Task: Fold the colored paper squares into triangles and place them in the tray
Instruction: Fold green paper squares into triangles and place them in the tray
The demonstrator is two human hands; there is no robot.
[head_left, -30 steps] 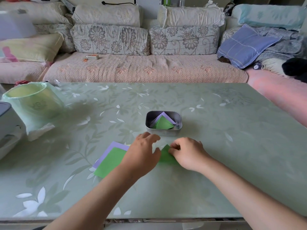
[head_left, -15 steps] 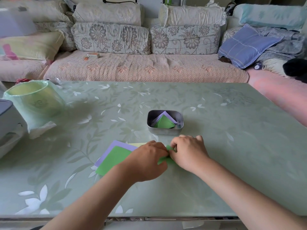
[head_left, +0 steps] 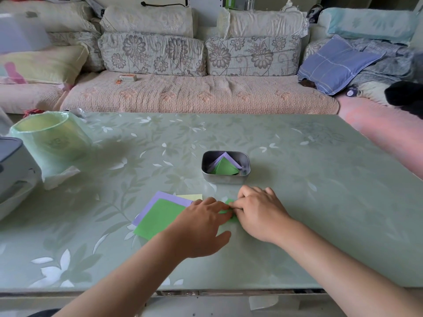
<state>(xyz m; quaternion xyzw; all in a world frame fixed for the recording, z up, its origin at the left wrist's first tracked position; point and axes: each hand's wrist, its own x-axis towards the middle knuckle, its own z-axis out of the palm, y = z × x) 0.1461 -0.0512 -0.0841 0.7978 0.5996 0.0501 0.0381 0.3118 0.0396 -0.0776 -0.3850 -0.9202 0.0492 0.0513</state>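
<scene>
A small metal tray stands mid-table with folded green and purple triangles inside. In front of it, a green paper piece lies on the table, mostly hidden under my fingers. My left hand and my right hand meet over it and pinch it between their fingertips. Left of my hands lies a stack of flat squares: green on top, purple beneath, and a pale yellow corner at the back.
A green plastic-wrapped cylinder and a grey appliance stand at the table's left edge. The glass-topped table has a leaf pattern. A sofa with cushions runs behind the far edge.
My left hand has curled its fingers and slid right onto the green piece. My right hand has shifted forward a little, fingers now pressing beside the left fingertips.
</scene>
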